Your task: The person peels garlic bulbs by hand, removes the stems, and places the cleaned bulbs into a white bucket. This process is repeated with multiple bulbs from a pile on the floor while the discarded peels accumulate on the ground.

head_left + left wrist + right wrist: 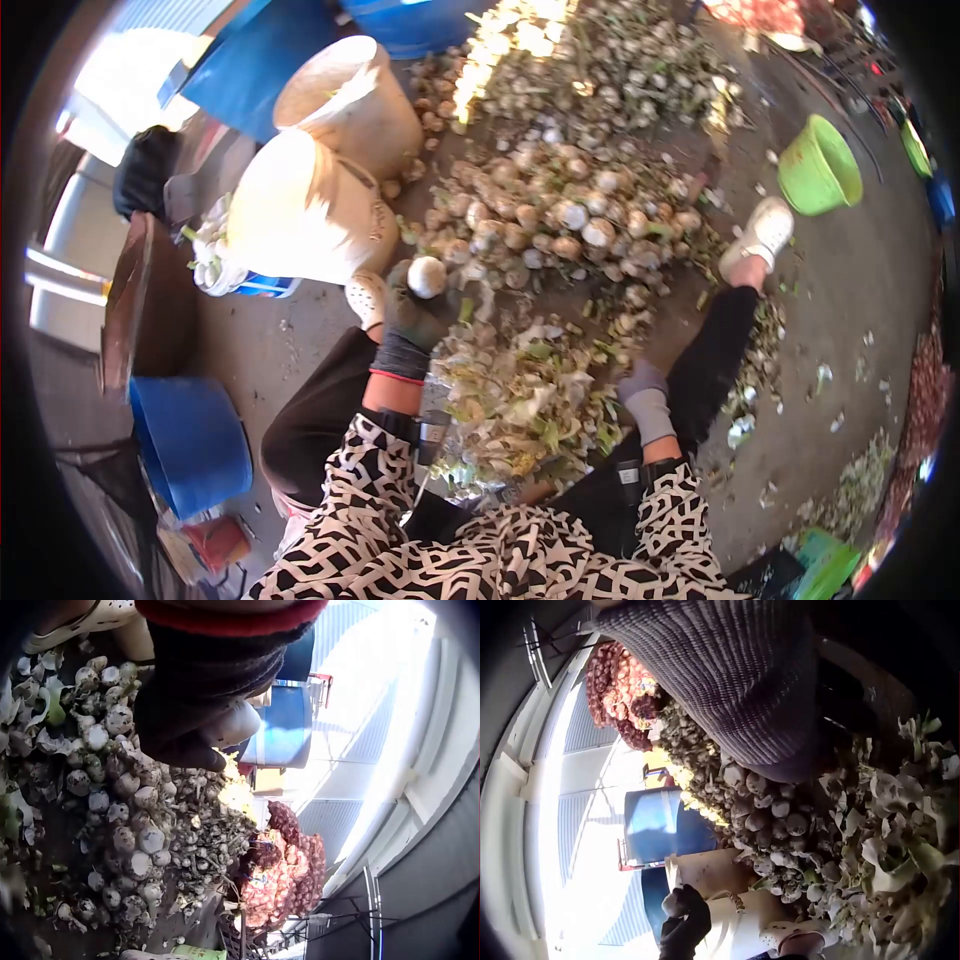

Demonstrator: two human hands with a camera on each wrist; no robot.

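My gloved left hand [408, 318] holds a pale, round white bulb [427, 277], garlic- or onion-like, beside the white buckets. The left wrist view shows the bulb [234, 726] against the dark glove, fingers curled round it. My right hand [645, 390], in a grey knitted glove [735, 682], is low near my right leg, at the edge of a heap of pale skins and green leaves [530, 400]. Its fingers are hidden behind the glove's back in the right wrist view, so I cannot tell what it holds. Ahead lies a pile of soil-stained bulbs [570, 215].
Two white buckets [300, 215] stand at the left, with a blue barrel [245, 70] behind. A green bucket [815, 170] is at the right. Smaller, leafy bulbs [620, 70] lie farther back, near red mesh sacks [281, 870]. A blue tub [190, 445] sits at lower left.
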